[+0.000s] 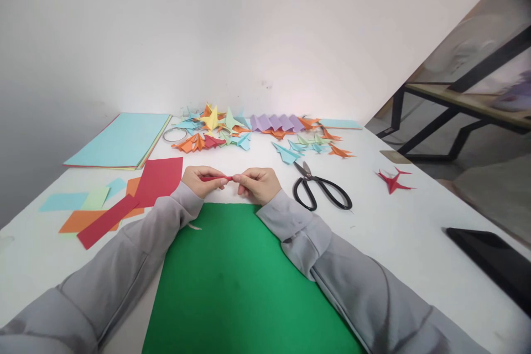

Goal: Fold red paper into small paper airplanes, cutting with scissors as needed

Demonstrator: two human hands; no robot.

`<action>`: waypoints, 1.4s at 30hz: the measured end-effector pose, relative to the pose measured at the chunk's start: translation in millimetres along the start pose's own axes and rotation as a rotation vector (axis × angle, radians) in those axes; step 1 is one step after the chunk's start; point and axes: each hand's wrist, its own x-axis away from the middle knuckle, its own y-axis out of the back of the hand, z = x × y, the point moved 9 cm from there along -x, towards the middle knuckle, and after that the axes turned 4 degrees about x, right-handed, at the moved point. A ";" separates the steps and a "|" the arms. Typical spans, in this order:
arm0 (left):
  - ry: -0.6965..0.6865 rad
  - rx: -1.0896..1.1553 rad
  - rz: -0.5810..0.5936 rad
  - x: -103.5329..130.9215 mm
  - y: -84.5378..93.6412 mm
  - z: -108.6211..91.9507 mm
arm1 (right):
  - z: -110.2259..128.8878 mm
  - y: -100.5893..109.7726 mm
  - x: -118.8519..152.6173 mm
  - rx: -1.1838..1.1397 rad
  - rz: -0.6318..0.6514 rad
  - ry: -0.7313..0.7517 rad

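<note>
A thin folded strip of red paper [215, 178] is stretched between my two hands, just beyond the far edge of a green sheet [240, 271]. My left hand [201, 180] pinches its left part between thumb and fingers. At the other end, my right hand [260, 185] grips the strip with thumb and forefinger. The fingertips of both hands are close together. Much of the red paper is hidden by the fingers.
Black-handled scissors [315, 185] lie right of my hands. Folded paper shapes [211, 120] line the wall. Coloured sheets [118, 140] and red paper pieces [160, 180] lie left. Rightward are a red folded figure [392, 181] and a black device [492, 257].
</note>
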 end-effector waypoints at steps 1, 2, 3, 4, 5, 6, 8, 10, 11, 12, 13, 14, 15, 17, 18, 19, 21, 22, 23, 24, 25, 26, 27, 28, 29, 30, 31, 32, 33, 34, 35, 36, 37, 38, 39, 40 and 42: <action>0.005 0.005 -0.011 0.2 0.6 0.7 | 0.1 0.8 -0.4 -0.001 -0.004 0.008; 0.009 0.006 -0.013 0.3 0.5 1.3 | -0.2 0.9 -0.7 -0.003 -0.002 0.009; 0.009 0.008 -0.015 0.3 0.4 1.6 | -0.7 0.9 -0.9 -0.010 0.000 0.004; 0.009 0.012 -0.016 0.2 0.4 1.7 | -1.3 0.7 -1.0 -0.021 0.002 -0.005; 0.010 0.020 -0.018 0.1 0.5 1.8 | -2.1 0.2 -1.1 -0.035 0.006 -0.015; 0.013 0.031 -0.020 0.0 0.6 2.0 | -2.8 -0.5 -1.3 -0.052 0.013 -0.026; 0.026 0.057 -0.027 -0.2 1.3 2.6 | -4.6 -2.2 -2.0 -0.097 0.029 -0.043; 0.043 0.075 -0.038 -0.3 2.3 3.2 | -6.4 -3.0 -2.8 -0.137 0.039 -0.051; 0.052 0.079 -0.043 -0.3 2.8 3.5 | -7.0 -2.7 -3.1 -0.150 0.038 -0.050; 0.060 0.080 -0.046 -0.3 3.0 3.7 | -7.4 -2.1 -3.3 -0.154 0.034 -0.047; 0.068 0.077 -0.048 -0.2 3.2 3.9 | -7.6 -1.3 -3.5 -0.153 0.028 -0.043; 0.073 0.072 -0.047 -0.2 3.1 4.0 | -7.6 -0.4 -3.5 -0.147 0.022 -0.038; 0.076 0.068 -0.045 -0.3 2.9 3.9 | -7.7 0.3 -3.5 -0.140 0.016 -0.035; 0.073 0.065 -0.044 -0.4 2.9 3.3 | -7.8 1.1 -3.5 -0.131 0.010 -0.035; 0.072 0.069 -0.045 -0.5 3.0 3.1 | -7.9 1.2 -3.5 -0.133 0.010 -0.036; 0.073 0.075 -0.046 -0.5 3.1 3.2 | -8.1 0.9 -3.5 -0.139 0.012 -0.039; 0.076 0.082 -0.045 -0.1 2.9 4.0 | -9.2 -0.4 -3.5 -0.148 0.019 -0.053; 0.075 0.075 -0.040 0.2 2.3 4.2 | -9.3 -1.0 -3.4 -0.147 0.023 -0.056; 0.068 0.061 -0.032 0.5 1.5 4.1 | -9.0 -1.9 -3.1 -0.137 0.029 -0.055; 0.055 0.039 -0.024 0.7 0.5 3.4 | -8.3 -3.0 -2.6 -0.116 0.037 -0.051; 0.039 0.014 -0.015 0.9 -0.6 2.5 | -7.3 -4.5 -1.8 -0.084 0.049 -0.045; 0.028 -0.009 -0.002 1.0 -2.0 2.0 | -6.3 -6.1 -0.8 -0.047 0.064 -0.039; 0.024 -0.025 0.014 0.9 -3.8 2.0 | -5.5 -7.9 0.4 -0.008 0.080 -0.036; 0.026 -0.031 0.034 0.6 -5.7 2.5 | -4.9 -9.8 1.7 0.028 0.098 -0.037; 0.034 -0.027 0.058 0.3 -7.9 3.4 | -4.4 -11.5 3.0 0.058 0.114 -0.038; 0.043 -0.015 0.085 -0.1 -10.1 4.1 | -3.6 -12.8 4.0 0.079 0.126 -0.035; 0.050 0.000 0.111 -0.4 -12.3 4.7 | -2.7 -13.9 4.8 0.091 0.137 -0.030; 0.052 0.012 0.132 -0.6 -14.0 4.8 | -1.9 -14.7 5.2 0.097 0.144 -0.023; 0.052 0.020 0.150 -0.6 -15.3 4.7 | -1.6 -15.1 5.2 0.097 0.149 -0.018; 0.050 0.023 0.159 -0.7 -15.9 4.6 | -1.6 -14.9 4.6 0.087 0.147 -0.015; 0.046 0.027 0.155 -0.8 -15.4 4.5 | -2.0 -14.1 3.6 0.069 0.139 -0.012; 0.044 0.038 0.141 -1.0 -13.9 4.6 | -2.6 -12.5 2.1 0.041 0.126 -0.009; 0.046 0.062 0.119 -1.3 -11.6 5.2 | -3.5 -10.1 0.4 0.006 0.105 -0.007; 0.053 0.098 0.093 -1.8 -8.9 6.5 | -4.8 -7.0 -1.4 -0.034 0.078 -0.007; 0.065 0.137 0.069 -2.3 -6.2 8.4 | -6.3 -3.4 -3.1 -0.074 0.046 -0.010; 0.076 0.171 0.050 -3.0 -3.9 10.4 | -8.1 0.3 -4.6 -0.110 0.014 -0.016; 0.078 0.195 0.034 -4.6 -0.5 12.6 | -11.3 5.8 -6.4 -0.158 -0.034 -0.035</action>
